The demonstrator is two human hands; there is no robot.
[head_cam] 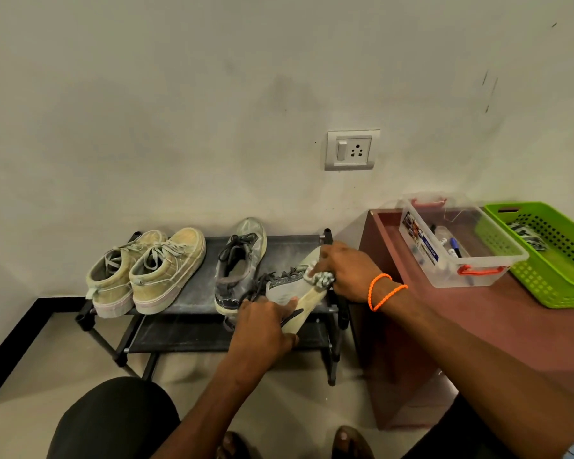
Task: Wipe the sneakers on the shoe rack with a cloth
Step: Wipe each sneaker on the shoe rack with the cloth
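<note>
Grey and tipped on its side, one sneaker (290, 288) is held over the right end of the shoe rack (279, 246), its pale sole turned toward the rack's right edge. The left hand (262, 326) grips its heel end, fingers curled round the sole and a loose lace. The right hand (345, 273) clenches a bunched patterned cloth (322, 279) and presses it against the sneaker's upper near the toe; two orange bands (383, 291) circle that wrist. Its mate, another grey sneaker (241, 263), stands upright on the top shelf's middle, just beside the held one. Two tan sneakers (150, 270) sit side by side at the shelf's left end. Right of the rack, a brown cabinet (478, 323) carries a clear plastic box (458, 240) and a green basket (550, 253).
</note>
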